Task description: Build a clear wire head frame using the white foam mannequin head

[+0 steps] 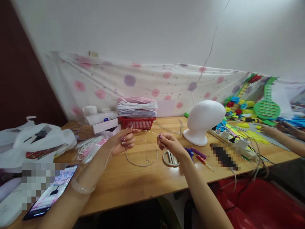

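Note:
A thin pale wire [149, 131] arches between my hands above the table. My left hand [123, 140] pinches it at one side, and a length of it seems to trail down along that forearm. At the other side, the fingertips of my right hand [169, 143] are closed on the wire. Below and between them, a wire ring [141, 165] lies on the wooden table [133, 186]. Scissors [170, 159] with pale handles rest just under my right hand, their blades partly hidden by it.
A white foam head [204, 117] stands right of centre. Bundled craft stems [137, 107] fill a red basket [138, 123]. At left are a phone [53, 192] and plastic bags [40, 140]. Power strips [245, 152], cables and another person's hand [269, 131] are at right.

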Action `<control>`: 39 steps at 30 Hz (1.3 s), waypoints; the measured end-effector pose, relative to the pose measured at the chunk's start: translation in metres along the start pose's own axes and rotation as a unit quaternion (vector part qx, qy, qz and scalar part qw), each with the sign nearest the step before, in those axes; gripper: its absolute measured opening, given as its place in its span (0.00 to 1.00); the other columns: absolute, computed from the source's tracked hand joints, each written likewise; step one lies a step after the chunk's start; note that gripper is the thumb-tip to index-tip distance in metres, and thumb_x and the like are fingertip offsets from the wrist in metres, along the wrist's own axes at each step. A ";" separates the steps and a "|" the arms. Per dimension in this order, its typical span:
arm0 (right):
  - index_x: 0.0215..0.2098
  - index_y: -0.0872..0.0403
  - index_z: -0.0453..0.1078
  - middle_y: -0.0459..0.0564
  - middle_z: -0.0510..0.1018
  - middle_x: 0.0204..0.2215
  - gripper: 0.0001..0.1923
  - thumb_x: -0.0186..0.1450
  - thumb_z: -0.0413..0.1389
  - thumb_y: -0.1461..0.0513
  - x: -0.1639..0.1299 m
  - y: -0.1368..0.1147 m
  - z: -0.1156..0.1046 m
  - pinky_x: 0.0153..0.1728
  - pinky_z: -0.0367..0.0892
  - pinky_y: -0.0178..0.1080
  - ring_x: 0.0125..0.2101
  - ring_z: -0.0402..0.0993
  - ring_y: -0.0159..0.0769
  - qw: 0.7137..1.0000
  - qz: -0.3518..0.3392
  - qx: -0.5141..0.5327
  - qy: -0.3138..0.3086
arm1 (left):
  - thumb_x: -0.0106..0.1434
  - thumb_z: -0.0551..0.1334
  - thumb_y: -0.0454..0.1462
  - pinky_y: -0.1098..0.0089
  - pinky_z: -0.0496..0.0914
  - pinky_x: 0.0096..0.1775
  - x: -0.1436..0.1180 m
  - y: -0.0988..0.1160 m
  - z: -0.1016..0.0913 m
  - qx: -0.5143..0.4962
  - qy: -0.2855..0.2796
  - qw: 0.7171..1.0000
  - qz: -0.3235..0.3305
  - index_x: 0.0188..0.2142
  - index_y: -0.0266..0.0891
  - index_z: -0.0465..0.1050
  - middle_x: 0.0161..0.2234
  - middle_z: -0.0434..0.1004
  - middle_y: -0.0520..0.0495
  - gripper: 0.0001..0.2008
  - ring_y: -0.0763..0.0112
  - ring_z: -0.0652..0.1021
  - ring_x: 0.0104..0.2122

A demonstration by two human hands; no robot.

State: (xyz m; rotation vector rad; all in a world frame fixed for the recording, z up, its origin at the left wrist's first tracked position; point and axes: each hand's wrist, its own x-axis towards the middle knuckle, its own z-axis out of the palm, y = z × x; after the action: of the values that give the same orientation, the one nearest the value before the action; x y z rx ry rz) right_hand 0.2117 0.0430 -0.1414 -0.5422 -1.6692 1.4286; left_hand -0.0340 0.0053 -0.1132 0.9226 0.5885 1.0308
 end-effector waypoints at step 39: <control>0.43 0.57 0.72 0.47 0.78 0.34 0.12 0.72 0.54 0.55 0.012 0.103 -0.030 0.34 0.74 0.39 0.30 0.75 0.31 0.911 0.005 -0.374 0.173 | 0.68 0.61 0.41 0.56 0.75 0.46 0.020 -0.076 -0.101 0.523 0.225 0.808 0.150 0.51 0.37 0.72 0.49 0.75 0.42 0.15 0.63 0.78 0.44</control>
State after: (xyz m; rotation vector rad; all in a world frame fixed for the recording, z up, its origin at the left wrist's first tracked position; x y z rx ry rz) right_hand 0.2094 0.0962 -0.2359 -1.1498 -1.8731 0.5913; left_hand -0.0692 0.0443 -0.2296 1.7937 1.5385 1.2098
